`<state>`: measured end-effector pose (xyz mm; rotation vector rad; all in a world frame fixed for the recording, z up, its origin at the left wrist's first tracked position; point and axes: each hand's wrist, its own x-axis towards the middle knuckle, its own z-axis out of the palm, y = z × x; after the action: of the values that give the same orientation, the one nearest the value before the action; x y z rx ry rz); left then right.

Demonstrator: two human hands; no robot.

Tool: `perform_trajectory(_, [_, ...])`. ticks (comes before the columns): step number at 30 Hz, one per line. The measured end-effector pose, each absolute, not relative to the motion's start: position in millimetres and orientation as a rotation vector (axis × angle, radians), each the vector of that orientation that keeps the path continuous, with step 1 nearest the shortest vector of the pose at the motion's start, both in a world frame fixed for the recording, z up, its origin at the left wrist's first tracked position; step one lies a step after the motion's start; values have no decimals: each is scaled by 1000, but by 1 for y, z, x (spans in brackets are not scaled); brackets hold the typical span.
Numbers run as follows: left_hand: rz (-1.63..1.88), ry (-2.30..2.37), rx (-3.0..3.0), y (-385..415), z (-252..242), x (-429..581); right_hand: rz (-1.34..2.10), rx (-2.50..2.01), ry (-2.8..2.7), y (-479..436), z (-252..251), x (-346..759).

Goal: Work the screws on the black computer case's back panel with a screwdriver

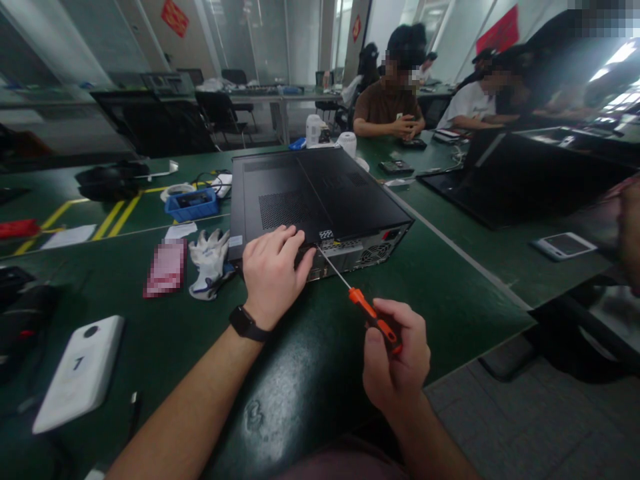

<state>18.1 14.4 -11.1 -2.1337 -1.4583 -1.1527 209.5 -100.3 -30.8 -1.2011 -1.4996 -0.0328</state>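
Observation:
A black desktop computer case (320, 193) lies flat on the green table, with its rear panel of ports and a fan grille facing me. My left hand (275, 263), with a black watch on the wrist, rests over the case's near edge. Its fingers lie on the top cover and the thumb is apart, beside the rear panel. In my right hand (400, 353) is an orange and black screwdriver (363, 303), gripped by the handle. The shaft points up and left, and its tip meets the rear edge close to my left thumb. Whatever is at the tip is too small to make out.
Left of the case are a white work glove (209, 261), a pink packet (166, 268) and a blue tray (191, 204). A white power bank (80, 373) lies nearer. On the right are a black laptop (525, 177) and a phone (565, 245). People sit across the table.

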Motion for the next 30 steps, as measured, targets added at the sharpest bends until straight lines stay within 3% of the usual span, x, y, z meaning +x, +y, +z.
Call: perform_trajectory(30, [-1139, -1406, -2093, 16, -12, 18, -29, -1253, -1468, -101, -36, 209])
